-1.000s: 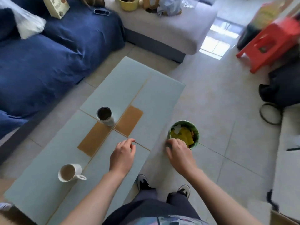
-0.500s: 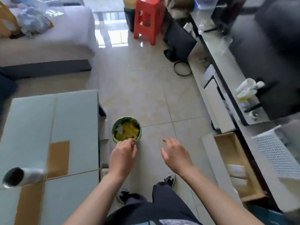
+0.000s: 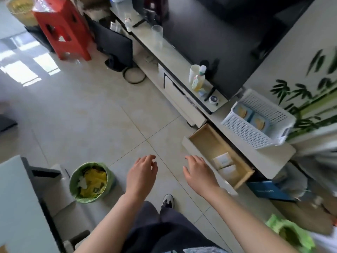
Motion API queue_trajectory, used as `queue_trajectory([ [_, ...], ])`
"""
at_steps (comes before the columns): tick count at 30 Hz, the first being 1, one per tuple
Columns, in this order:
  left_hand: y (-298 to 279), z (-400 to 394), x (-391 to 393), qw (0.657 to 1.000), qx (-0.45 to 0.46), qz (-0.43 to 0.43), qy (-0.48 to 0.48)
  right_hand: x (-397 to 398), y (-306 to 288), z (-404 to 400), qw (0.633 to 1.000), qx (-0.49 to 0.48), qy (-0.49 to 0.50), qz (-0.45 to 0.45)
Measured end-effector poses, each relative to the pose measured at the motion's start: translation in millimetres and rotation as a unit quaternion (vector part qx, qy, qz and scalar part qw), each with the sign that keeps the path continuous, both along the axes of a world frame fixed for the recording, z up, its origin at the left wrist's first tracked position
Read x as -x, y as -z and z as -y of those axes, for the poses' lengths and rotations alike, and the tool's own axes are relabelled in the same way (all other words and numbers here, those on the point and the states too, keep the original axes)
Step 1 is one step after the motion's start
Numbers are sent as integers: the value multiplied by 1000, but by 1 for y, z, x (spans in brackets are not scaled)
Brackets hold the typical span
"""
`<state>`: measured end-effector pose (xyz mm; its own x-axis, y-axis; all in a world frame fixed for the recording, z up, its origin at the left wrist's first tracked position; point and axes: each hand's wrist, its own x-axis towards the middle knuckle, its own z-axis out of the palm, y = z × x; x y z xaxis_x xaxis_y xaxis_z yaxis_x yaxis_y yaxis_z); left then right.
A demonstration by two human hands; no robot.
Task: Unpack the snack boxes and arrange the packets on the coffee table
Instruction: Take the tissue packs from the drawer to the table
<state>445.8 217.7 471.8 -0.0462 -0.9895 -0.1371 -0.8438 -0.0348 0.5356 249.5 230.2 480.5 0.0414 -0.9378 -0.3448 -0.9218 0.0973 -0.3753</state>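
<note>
Two blue snack boxes (image 3: 250, 116) lie inside a white perforated basket (image 3: 242, 131) on the pale TV cabinet (image 3: 182, 57) at the right. Below it, a wooden drawer (image 3: 206, 141) is pulled out, with white packets (image 3: 223, 159) inside. My left hand (image 3: 142, 173) and my right hand (image 3: 197, 172) hover over the floor tiles with relaxed fingers, holding nothing. The right hand is just left of the drawer. Only a corner of the pale green coffee table (image 3: 12, 198) shows at the lower left.
A green-lined bin (image 3: 91, 181) with yellow wrappers stands beside the table. A second green bin (image 3: 290, 234) sits at the lower right. A red stool (image 3: 62, 28), a dark bag (image 3: 116, 44), bottles (image 3: 197, 79) and a black TV (image 3: 228, 39) line the far side.
The view has swung right from the coffee table to the TV cabinet. My left hand has left the bin's rim, and both hands now reach out toward the drawer.
</note>
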Motion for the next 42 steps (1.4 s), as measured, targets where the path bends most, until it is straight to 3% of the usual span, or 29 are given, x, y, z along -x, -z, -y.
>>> queue_trajectory([
  [11, 13, 105, 123, 974, -35, 59, 215, 118, 11, 23, 976, -35, 214, -7],
  [24, 41, 205, 254, 905, -4, 87, 416, 212, 39, 29, 900, -64, 432, 2],
  [36, 142, 190, 365, 888, -73, 102, 442, 293, 139, 13, 853, -83, 513, 52],
  [42, 221, 175, 408, 905, -125, 105, 393, 330, 232, 7, 796, -91, 587, 116],
])
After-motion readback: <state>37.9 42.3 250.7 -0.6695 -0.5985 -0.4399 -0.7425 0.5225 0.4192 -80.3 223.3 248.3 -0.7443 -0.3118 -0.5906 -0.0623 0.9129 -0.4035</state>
